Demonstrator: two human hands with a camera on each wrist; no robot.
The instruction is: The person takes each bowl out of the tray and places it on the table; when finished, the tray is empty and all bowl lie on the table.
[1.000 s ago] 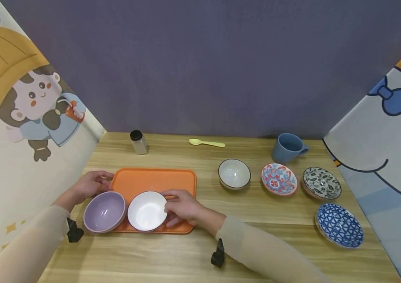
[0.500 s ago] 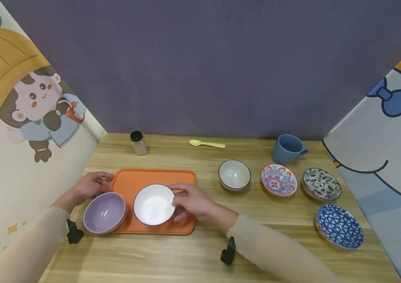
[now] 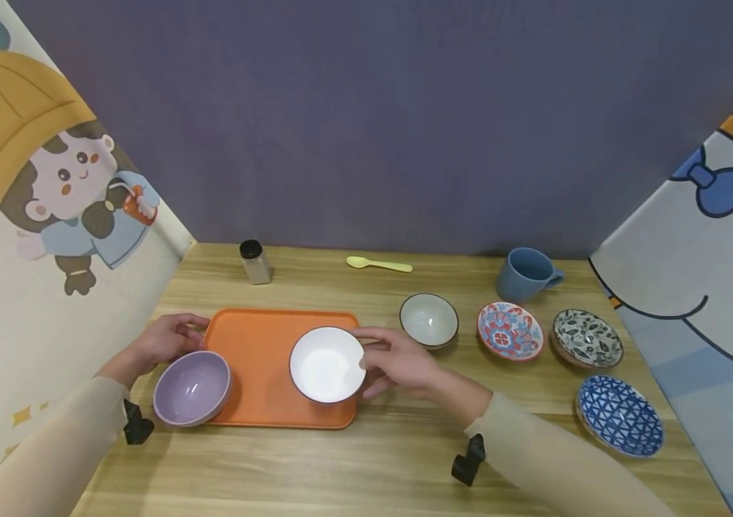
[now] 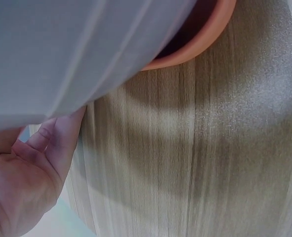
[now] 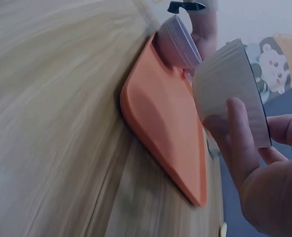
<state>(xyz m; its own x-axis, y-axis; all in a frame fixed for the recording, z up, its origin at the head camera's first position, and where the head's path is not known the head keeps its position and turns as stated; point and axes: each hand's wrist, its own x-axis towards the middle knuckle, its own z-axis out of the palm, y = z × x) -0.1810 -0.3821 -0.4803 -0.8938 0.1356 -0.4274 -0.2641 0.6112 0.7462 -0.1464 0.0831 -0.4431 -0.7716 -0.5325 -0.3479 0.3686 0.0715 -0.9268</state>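
In the head view my right hand pinches the rim of a white, dark-edged bowl, thumb on its inner side. The right wrist view shows this bowl's ribbed outside raised over the orange tray, with fingers under its side. A purple bowl overlaps the tray's left side. Just behind it, my left hand lies by the tray's left edge, fingers fairly straight. In the left wrist view, the purple bowl's wall covers part of the left hand.
At the back are a black-lidded jar, a yellow spoon and a blue mug. To the right stand a pale bowl, a red-and-blue dish, a leaf-patterned bowl and a blue-and-white bowl.
The right hand has lifted the white bowl from beside the purple bowl and carried it right, over the tray's right part. The left hand and the purple bowl have stayed in place.
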